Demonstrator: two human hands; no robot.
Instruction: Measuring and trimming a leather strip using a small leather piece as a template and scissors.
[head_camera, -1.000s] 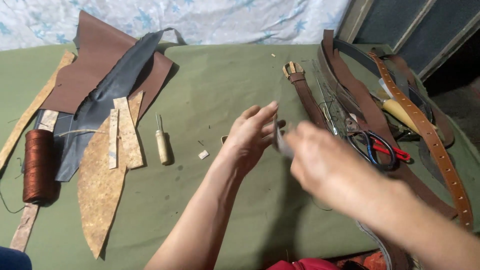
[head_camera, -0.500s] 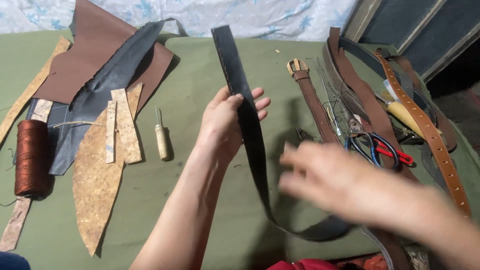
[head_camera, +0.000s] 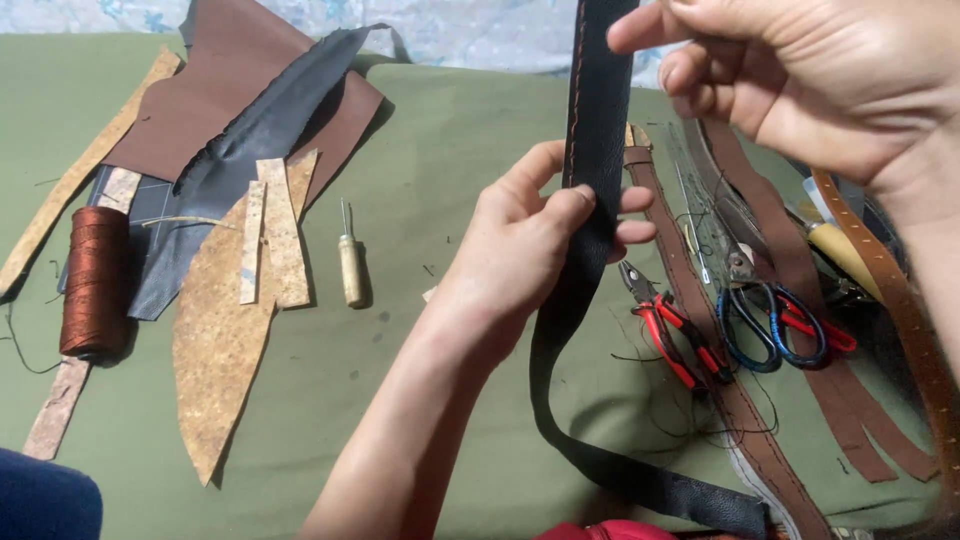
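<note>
Black strap up for inspection, one edge stitched.
I see the left hand (head_camera: 530, 250) pinching the black leather strap (head_camera: 595, 150) mid-length; right hand (head_camera: 800, 70) at 1 o'clock grips its upper part. Red stitching shows along the left edge. Awl (head_camera: 350, 262) lies idle on the surface (head_camera: 440, 140) at 9 o'clock.

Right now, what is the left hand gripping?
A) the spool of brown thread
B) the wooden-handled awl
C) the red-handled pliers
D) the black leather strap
D: the left hand pinches the black leather strap between thumb and fingers, while the spool, pliers and awl lie untouched on the green cloth.
</note>
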